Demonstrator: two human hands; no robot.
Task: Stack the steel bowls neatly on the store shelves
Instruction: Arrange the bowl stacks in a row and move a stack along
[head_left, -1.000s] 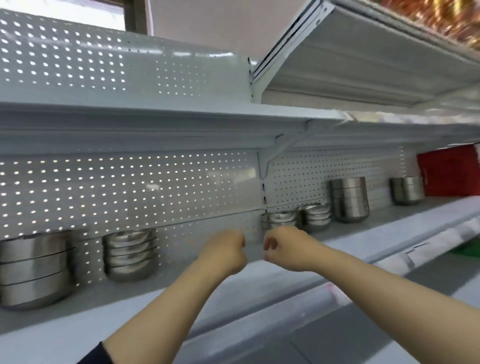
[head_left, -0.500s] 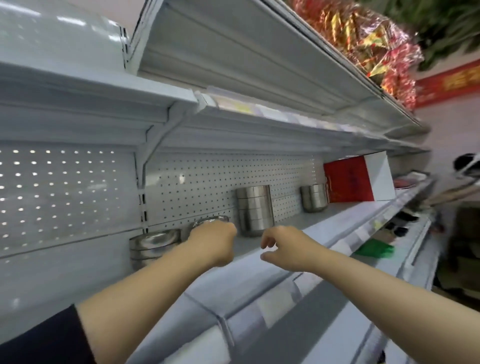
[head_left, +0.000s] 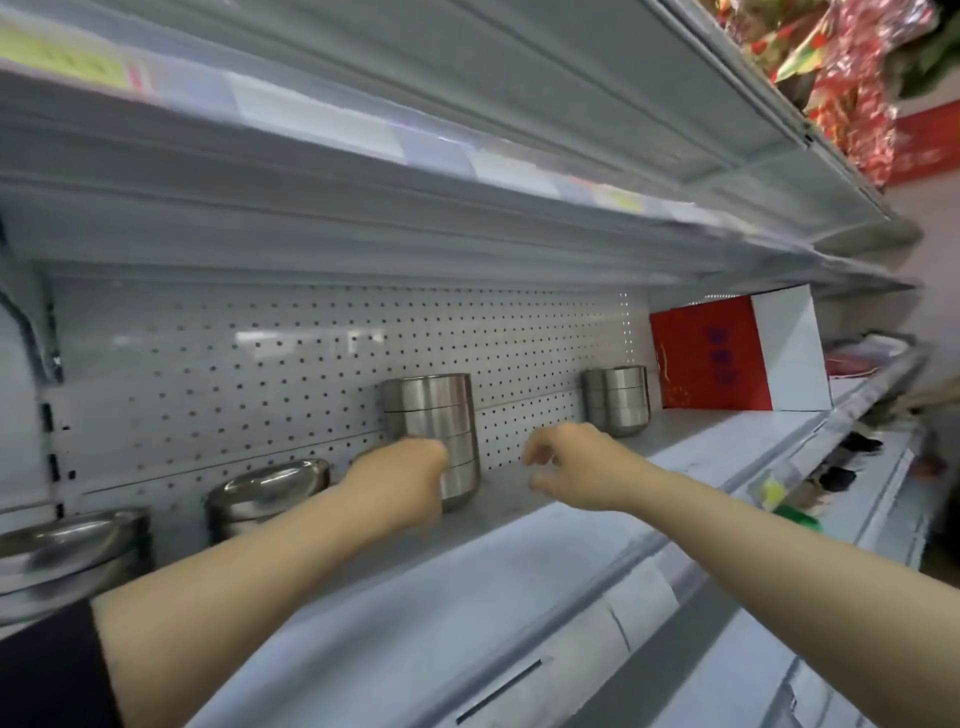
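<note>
The person's left hand, fingers hidden so its state cannot be told, reaches the tall bowl stack on the shelf, the right hand loosely curled and empty just beside; squaring the stack appears next.
</note>
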